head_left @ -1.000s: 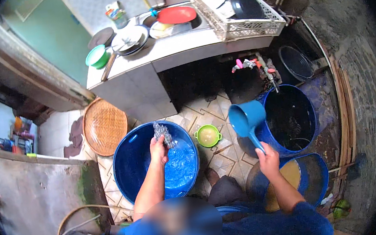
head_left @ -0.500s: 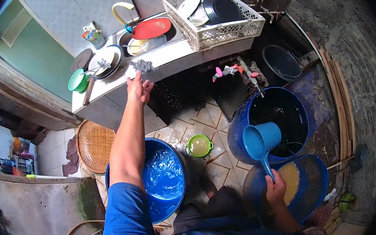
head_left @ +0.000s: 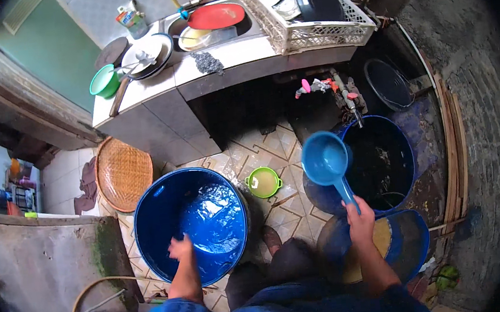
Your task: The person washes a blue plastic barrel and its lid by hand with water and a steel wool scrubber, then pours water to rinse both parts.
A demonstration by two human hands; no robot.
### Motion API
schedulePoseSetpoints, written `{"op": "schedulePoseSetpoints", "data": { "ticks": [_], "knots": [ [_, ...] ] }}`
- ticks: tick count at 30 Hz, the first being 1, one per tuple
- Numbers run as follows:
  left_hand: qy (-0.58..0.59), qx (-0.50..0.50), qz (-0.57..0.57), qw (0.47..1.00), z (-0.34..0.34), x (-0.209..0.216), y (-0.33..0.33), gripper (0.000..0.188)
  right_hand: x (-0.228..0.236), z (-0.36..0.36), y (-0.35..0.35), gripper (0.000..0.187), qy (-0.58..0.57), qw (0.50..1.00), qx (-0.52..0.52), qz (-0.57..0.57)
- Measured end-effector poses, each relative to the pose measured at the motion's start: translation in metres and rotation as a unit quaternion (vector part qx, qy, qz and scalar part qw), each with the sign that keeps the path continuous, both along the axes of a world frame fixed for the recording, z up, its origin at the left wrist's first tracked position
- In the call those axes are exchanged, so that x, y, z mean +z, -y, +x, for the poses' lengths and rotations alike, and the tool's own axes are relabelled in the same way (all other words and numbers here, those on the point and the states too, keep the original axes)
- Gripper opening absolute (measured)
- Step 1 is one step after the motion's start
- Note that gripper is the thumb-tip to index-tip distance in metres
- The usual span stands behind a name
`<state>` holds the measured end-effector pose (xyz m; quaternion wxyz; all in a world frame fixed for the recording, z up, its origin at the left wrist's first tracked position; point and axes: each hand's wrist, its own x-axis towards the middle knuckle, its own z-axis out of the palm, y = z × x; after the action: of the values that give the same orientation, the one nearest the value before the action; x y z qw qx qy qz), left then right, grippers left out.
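Observation:
My right hand (head_left: pixel 361 218) grips the handle of a blue water dipper (head_left: pixel 325 159), held beside a blue barrel (head_left: pixel 410 161) of dark water. The dipper's open mouth faces up; whether water is in it I cannot tell. My left hand (head_left: pixel 180 248) is held over the large blue tub (head_left: pixel 149 238), fingers apart and slightly blurred, with nothing in them. Rippling water glints inside the tub. A grey, crumpled scouring pad (head_left: pixel 208 62) lies on the tiled counter (head_left: pixel 240 56), away from both hands. Between tub and barrel sits a small green strainer-like bowl (head_left: pixel 263 182) holding cloudy liquid.
A sink (head_left: pixel 256 28) holds a red oval dish (head_left: pixel 216 16). Beside it stand stacked plates (head_left: pixel 142 53), a green bowl (head_left: pixel 103 83) and a white crate (head_left: pixel 316 34) of dishes. A pink-handled tap (head_left: pixel 315 86) juts over the barrel. A woven tray (head_left: pixel 122 175) leans by the counter.
My left hand has drawn back from beside the scouring pad at the counter edge to over the tub. The dipper has turned more upright in my right hand. The view has shifted.

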<state>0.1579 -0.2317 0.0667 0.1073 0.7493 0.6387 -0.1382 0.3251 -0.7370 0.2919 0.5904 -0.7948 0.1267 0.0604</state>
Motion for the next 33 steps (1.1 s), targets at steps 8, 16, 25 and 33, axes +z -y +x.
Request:
{"op": "schedulePoseSetpoints", "data": {
  "ticks": [8, 16, 25, 33],
  "knots": [
    [0.149, 0.449, -0.132, 0.871, -0.194, -0.043, -0.012, 0.089, 0.047, 0.162, -0.133, 0.037, 0.111, 0.954, 0.075, 0.269],
    [0.139, 0.258, -0.217, 0.931, -0.269, -0.096, -0.047, 0.048, 0.038, 0.315, -0.234, 0.033, -0.006, 0.93, 0.048, 0.365],
    [0.335, 0.402, -0.223, 0.823, -0.247, -0.098, -0.002, 0.025, 0.052, 0.341, -0.239, 0.074, 0.013, 0.964, 0.06, 0.26],
    [0.403, 0.345, -0.182, 0.828, -0.23, -0.035, 0.009, 0.007, -0.013, 0.264, -0.208, 0.08, 0.022, 0.983, 0.051, 0.172]
  ]
}}
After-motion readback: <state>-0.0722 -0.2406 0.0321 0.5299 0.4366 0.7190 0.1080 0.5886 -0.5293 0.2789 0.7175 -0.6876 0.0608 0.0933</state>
